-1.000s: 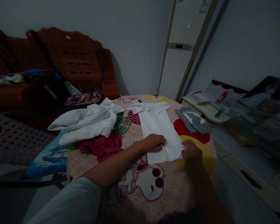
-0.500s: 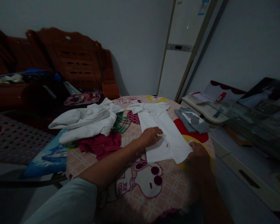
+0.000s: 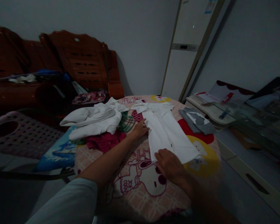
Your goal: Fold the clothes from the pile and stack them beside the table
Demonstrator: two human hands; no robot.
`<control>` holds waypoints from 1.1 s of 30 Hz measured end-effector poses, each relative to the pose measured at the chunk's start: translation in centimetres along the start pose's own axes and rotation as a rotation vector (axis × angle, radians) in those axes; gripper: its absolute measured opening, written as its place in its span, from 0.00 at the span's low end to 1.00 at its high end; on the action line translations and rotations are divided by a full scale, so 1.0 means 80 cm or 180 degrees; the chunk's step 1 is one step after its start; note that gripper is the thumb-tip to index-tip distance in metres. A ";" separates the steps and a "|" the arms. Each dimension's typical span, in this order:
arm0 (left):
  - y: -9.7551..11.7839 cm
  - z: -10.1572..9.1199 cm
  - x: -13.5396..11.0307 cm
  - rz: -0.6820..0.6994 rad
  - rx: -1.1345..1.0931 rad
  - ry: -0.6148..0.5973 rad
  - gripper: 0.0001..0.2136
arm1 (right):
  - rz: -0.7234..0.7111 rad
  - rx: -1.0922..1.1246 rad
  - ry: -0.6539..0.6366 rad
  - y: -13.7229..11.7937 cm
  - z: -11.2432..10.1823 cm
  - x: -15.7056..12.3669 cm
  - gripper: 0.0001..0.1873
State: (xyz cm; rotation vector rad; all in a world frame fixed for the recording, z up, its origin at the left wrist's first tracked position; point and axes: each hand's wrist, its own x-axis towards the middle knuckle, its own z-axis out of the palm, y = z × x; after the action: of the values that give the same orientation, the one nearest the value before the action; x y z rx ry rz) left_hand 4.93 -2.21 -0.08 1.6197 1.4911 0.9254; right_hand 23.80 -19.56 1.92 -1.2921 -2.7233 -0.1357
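Observation:
A white shirt [image 3: 168, 130] lies lengthwise on the round table [image 3: 140, 199], collar at the far end, over a cartoon-dog tablecloth. My left hand [image 3: 141, 128] rests at the shirt's left edge about halfway up, fingers together and pressing the cloth. My right hand [image 3: 168, 163] sits at the shirt's near left corner, fingers curled onto the hem. The room is dim and finger detail is hard to see.
A heap of white, green-checked and red clothes [image 3: 100, 124] lies on the table's left. A folded grey garment [image 3: 196, 119] sits at the right. A wooden sofa [image 3: 60, 68] stands behind, a low cabinet with papers [image 3: 214, 105] to the right, a tall white appliance [image 3: 184, 53] beyond.
My left hand slid from the shirt's lower middle up to its left edge. My right hand crossed from the shirt's near right corner to its near left corner. The shirt now lies wider.

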 end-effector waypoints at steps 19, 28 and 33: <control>-0.017 -0.056 0.020 0.0174 0.1591 0.0060 0.27 | -0.0524 0.0125 -0.0138 -0.055 -0.008 0.050 0.06; 0.024 -0.016 0.008 0.1140 0.2080 0.0047 0.23 | -0.0522 0.0638 -0.0364 -0.051 -0.011 0.046 0.12; 0.050 0.018 0.039 0.0816 0.1710 -0.0597 0.20 | -0.0197 0.0702 -0.0365 -0.031 -0.011 0.043 0.09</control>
State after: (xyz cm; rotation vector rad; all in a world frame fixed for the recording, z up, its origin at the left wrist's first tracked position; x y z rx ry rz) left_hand 8.29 0.62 2.89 2.2575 1.5003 0.4989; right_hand 19.76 -18.58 3.24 -1.1890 -2.7772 0.2338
